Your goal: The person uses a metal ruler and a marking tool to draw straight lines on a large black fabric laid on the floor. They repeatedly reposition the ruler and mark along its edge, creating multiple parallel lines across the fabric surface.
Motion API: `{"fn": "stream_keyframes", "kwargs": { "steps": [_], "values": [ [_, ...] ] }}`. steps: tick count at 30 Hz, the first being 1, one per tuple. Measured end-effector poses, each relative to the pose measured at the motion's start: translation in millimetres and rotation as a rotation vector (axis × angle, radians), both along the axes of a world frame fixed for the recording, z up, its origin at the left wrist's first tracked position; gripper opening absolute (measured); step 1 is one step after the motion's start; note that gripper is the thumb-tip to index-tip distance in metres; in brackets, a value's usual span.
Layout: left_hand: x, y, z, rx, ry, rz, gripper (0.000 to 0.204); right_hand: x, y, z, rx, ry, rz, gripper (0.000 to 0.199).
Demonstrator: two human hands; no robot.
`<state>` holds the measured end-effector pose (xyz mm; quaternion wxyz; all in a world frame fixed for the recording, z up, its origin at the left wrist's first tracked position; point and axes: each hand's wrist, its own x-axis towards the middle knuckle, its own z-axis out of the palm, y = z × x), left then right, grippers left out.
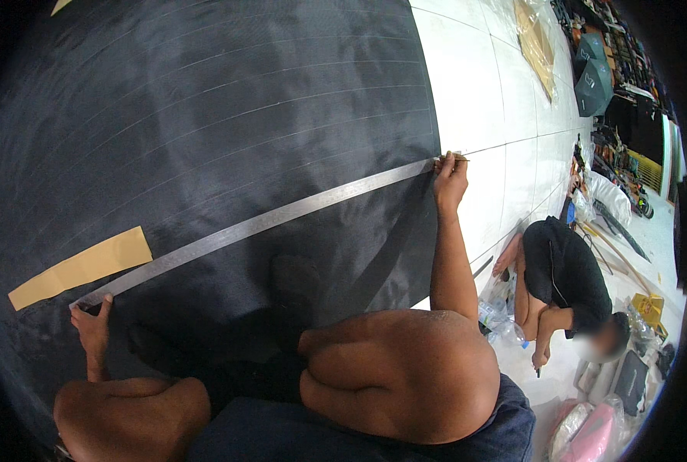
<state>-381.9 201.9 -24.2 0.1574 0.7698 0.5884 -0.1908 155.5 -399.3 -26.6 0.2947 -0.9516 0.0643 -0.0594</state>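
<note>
Head view, sole view.

Setting: a white tiled floor (474, 85), bearing a large black sheet (282, 115) ruled with fine pale lines. Right side: clear plastic-wrapped board (537, 50), plastic bottle (494, 316), pink bagged item (591, 433), and a second person (563, 266) in black, crouched well apart from the sheet, one hand on a small dark object, kind not clear.

Principal item: one long metal straightedge (259, 223), flat on the black sheet, in front of the wearer's knees. Long axis: slantwise, lower left to upper right, roughly along the pale lines; right end at the sheet's edge.

Left hand (93, 327): at the left end of the straightedge; thumb and fingers spread, tips pressing its near edge, not closed around it.

Right hand (450, 183): at the opposite end, and the nearer of the two to the sheet's edge; fingertips pinched, apparently on a thin pointed tool (464, 159) projecting rightward.

Also: one tan strip (82, 268), lying just beyond the straightedge, nearest the left hand.
</note>
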Motion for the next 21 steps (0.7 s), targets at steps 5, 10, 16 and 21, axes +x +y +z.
{"fn": "stream_keyframes", "kwargs": {
  "steps": [5,10,16,21],
  "values": [
    [-27,9,-17,0.152,0.012,-0.074,0.094,-27,29,8,-0.204,0.009,0.132,0.026],
    [-14,-2,5,0.085,0.066,-0.029,0.101,-90,86,21,-0.200,0.005,0.365,0.024],
    [-1,-3,11,0.034,0.098,-0.015,0.109,-141,148,31,-0.060,0.166,0.687,0.021],
    [4,-6,16,0.013,0.112,-0.011,0.116,-115,113,27,-0.054,0.046,0.488,0.024]
  ]
}}
